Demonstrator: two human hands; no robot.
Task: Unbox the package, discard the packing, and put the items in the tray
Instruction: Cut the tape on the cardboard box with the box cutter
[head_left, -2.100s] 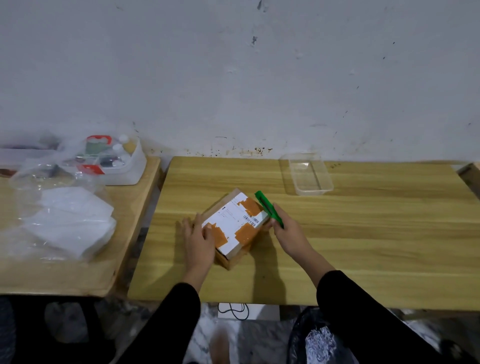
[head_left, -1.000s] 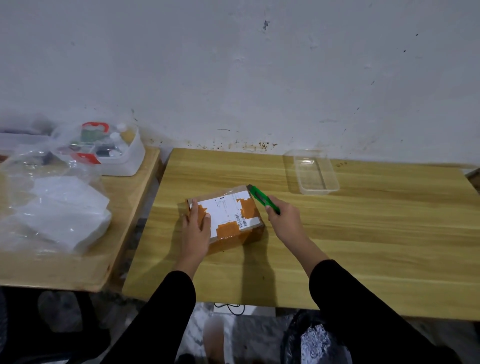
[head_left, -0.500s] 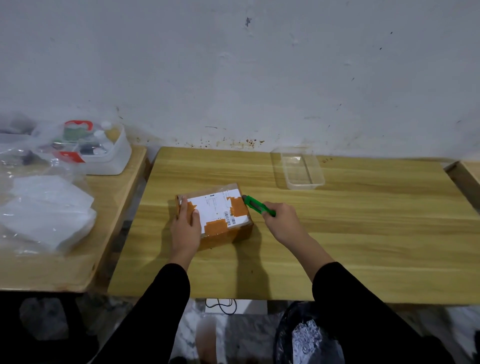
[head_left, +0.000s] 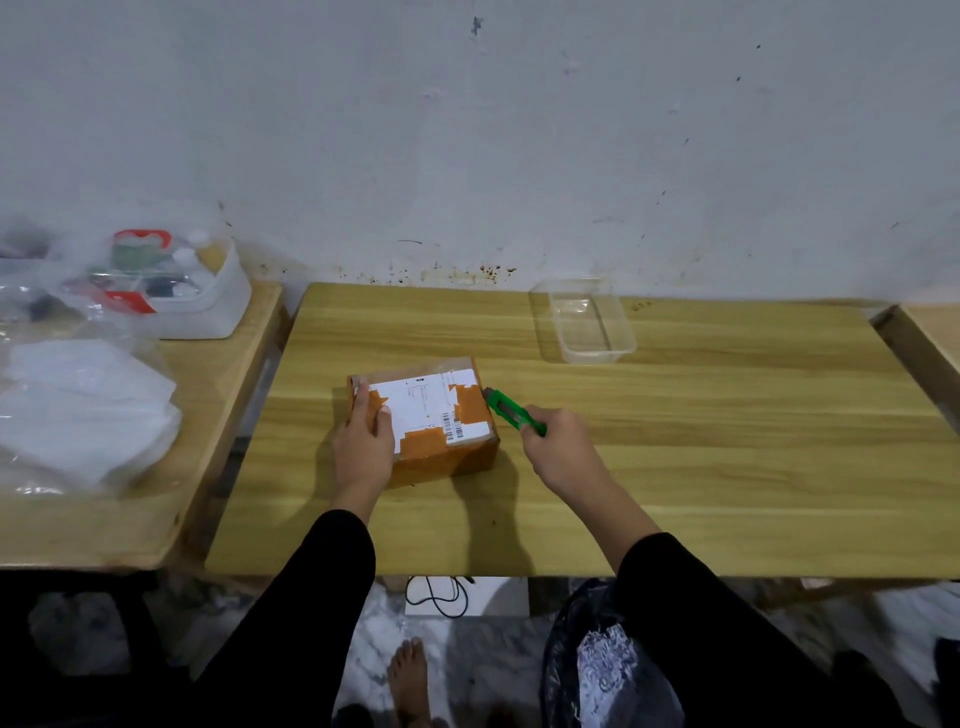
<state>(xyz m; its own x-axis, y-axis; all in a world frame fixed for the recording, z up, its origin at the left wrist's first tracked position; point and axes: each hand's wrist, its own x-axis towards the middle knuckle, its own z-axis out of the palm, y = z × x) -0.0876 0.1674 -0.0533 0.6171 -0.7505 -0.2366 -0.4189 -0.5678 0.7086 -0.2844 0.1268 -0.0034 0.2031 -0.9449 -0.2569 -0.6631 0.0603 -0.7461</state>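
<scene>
A small cardboard box (head_left: 441, 457) with a white shipping label and orange tape lies flat on the wooden table (head_left: 675, 467), left of centre. My left hand (head_left: 363, 447) rests flat on the box's left end, fingers spread over its top. My right hand (head_left: 558, 441) grips a green box cutter (head_left: 511, 410), whose tip touches the box's upper right edge. A clear plastic tray (head_left: 589, 325) stands at the back of the table, with nothing in it.
A second table on the left carries a white bin (head_left: 197, 301) of small items and a plastic bag (head_left: 83, 410) of white packets. A dark bag (head_left: 608, 660) with shredded paper sits on the floor under the near edge. Another table edge (head_left: 924, 332) shows at far right.
The box has been turned from a slanted position to nearly square with the table. The cutter has swung from pointing up over the corner down to the box's right edge.
</scene>
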